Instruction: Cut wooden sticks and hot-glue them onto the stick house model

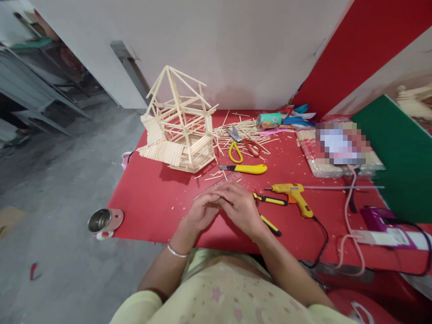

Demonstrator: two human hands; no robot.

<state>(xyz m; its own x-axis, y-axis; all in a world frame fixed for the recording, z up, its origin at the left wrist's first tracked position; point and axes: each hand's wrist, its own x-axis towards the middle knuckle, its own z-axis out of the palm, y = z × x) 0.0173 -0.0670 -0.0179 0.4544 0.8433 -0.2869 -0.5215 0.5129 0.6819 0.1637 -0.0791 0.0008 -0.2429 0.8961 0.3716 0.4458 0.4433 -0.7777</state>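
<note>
My left hand [204,209] and my right hand [238,208] meet over the near part of the red table. Their loosely stretched fingers overlap at the tips, with a hollow under the palms, and I see nothing held. Just beyond the fingers lies a clear ruler [227,178], partly covered. Two yellow-and-black cutters [275,200] lie right of my right hand, one partly hidden by it. A yellow utility knife [251,168] lies farther back. Behind my hands at the left stands a house-like frame of wooden sticks [184,130].
Scissors [236,140] lie on loose sticks [249,130] near a green can [269,120]. A yellow glue gun [299,198] lies right, its cord trailing over the edge. Packed sticks [313,155] and a power strip [384,237] are farther right. A mug [116,219] sits at the left edge.
</note>
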